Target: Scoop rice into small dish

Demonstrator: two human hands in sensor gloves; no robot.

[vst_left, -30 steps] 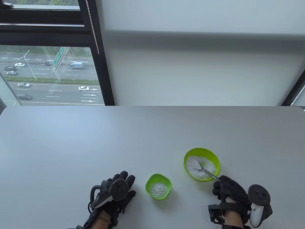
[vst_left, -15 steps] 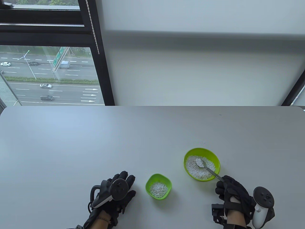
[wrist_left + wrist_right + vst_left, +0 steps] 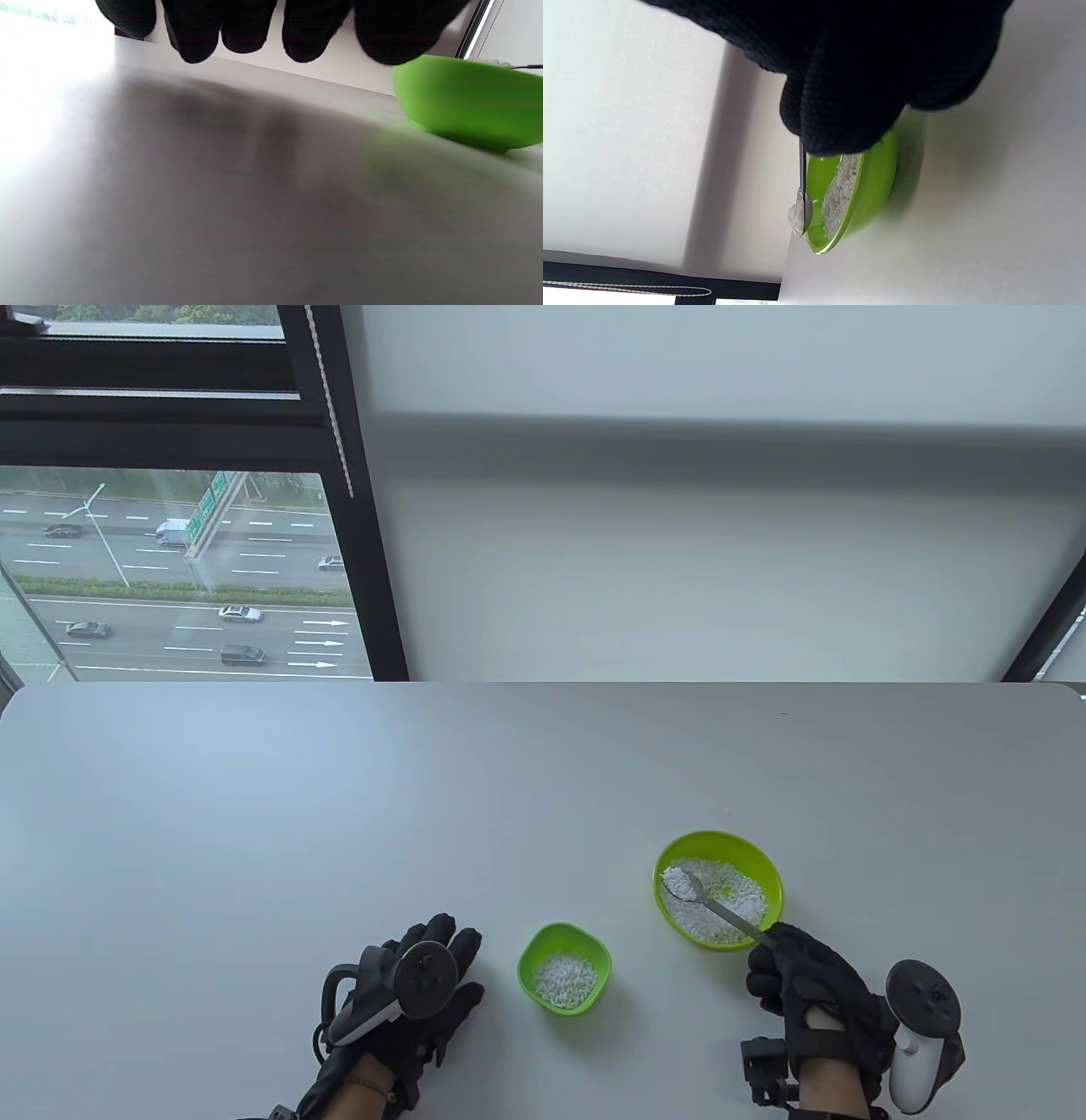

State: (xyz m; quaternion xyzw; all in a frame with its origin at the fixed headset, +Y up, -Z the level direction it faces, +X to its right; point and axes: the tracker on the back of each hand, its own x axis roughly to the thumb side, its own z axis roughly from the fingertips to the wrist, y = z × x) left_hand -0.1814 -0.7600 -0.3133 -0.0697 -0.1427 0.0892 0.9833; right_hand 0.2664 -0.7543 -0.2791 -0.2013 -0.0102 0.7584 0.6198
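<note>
1. The right hand (image 3: 810, 988) grips the spoon (image 3: 708, 903) handle; white rice (image 3: 796, 218) is heaped on it, above the big green bowl (image 3: 764, 869).
2. The small dish (image 3: 594, 946), part-filled, stands between the hands.
3. The left hand (image 3: 416, 1001) rests flat on the table (image 3: 339, 814), fingers (image 3: 312, 29) spread.

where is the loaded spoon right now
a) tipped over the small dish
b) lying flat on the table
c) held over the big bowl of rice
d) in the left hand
c: the right hand holds the spoon with a heap of rice on it above the big bowl, short of the small dish; the left hand rests on the table.
</note>
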